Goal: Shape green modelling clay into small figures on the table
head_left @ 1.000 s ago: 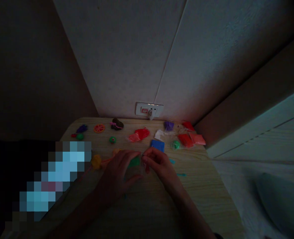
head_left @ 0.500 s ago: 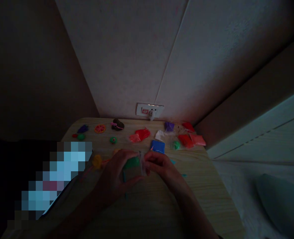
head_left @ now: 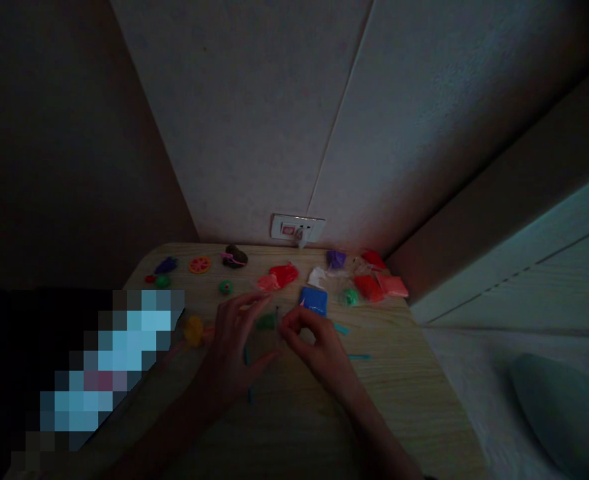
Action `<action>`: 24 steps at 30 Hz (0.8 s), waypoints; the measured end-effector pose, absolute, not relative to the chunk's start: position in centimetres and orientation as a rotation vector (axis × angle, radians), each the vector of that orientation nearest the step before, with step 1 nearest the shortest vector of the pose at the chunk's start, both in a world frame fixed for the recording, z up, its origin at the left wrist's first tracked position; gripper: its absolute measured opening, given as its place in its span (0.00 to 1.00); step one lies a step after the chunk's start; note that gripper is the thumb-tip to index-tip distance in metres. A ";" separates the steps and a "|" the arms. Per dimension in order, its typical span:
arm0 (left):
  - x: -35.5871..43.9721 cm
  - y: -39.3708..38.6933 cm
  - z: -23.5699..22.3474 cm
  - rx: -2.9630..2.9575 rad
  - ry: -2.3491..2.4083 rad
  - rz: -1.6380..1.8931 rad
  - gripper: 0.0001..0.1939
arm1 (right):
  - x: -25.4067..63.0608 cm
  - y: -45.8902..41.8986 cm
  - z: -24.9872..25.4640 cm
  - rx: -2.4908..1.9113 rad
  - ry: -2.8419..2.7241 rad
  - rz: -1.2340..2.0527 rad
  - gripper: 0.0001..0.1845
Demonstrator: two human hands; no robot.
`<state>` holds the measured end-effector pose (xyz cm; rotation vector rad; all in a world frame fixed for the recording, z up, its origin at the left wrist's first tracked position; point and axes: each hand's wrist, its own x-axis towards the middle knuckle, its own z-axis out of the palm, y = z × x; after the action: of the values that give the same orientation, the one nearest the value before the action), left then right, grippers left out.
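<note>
Access open at the front; obstructed behind and at left.
Bare table (head_left: 299,420) offered passage between the forearms and along the right forearm's outer side. The blue packet (head_left: 314,301) obstructed the way just beyond the right hand (head_left: 317,337); red packets (head_left: 369,288) crowded the rear right corner. The wall (head_left: 254,133) closed the far edge, its plug (head_left: 301,236) jutting out. At left, the yellow piece (head_left: 193,331) and screen (head_left: 114,373) restricted approach beside the left hand (head_left: 234,340). A green packet (head_left: 265,323) occupied the gap between both hands.
</note>
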<state>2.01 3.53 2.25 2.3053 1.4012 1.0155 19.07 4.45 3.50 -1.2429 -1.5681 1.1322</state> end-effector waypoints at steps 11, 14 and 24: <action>2.3 3.3 2.4 1.881 1.277 1.075 0.07 | 18.2 3.6 2.4 -1.140 -1.730 0.747 0.05; 2.2 3.5 2.4 1.807 1.262 1.056 0.04 | 18.3 3.5 2.2 -1.122 -1.798 0.707 0.05; 2.1 3.6 2.0 1.771 1.254 1.026 0.06 | 18.4 3.4 1.7 -1.151 -1.942 0.530 0.06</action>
<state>2.13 3.60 1.97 1.7708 1.2538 1.0255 18.41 3.40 1.72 -1.1508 -1.9418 0.5297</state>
